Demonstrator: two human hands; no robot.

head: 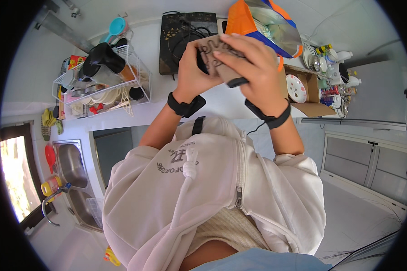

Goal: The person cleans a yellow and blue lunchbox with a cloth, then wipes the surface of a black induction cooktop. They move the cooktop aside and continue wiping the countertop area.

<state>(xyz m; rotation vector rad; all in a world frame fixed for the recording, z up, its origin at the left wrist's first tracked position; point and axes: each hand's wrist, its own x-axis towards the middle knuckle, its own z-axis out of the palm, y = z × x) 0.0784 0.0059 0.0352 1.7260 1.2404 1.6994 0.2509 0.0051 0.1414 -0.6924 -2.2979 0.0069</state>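
Note:
Both hands are raised over the white counter (220, 98), holding a small brown box-like item (225, 71) between them. Dark looping print covers its side, and a black part shows at its lower end. My left hand (194, 73) grips the left side, its thumb beneath. Across the top and right side lie the spread fingers of my right hand (257, 64). Motion blur and fingers hide some of the item. Just behind it sits a black cooktop (171, 44) with a coiled black cable on top. An orange and blue bag (239, 18) with a silvery lining stands behind my right hand.
Left on the counter is a white wire rack (142, 81) full of dishes and containers. An open cardboard box (312, 81) holding a patterned plate (295, 88) sits right, beside several bottles and jars. A double steel sink (73, 166) lies far left.

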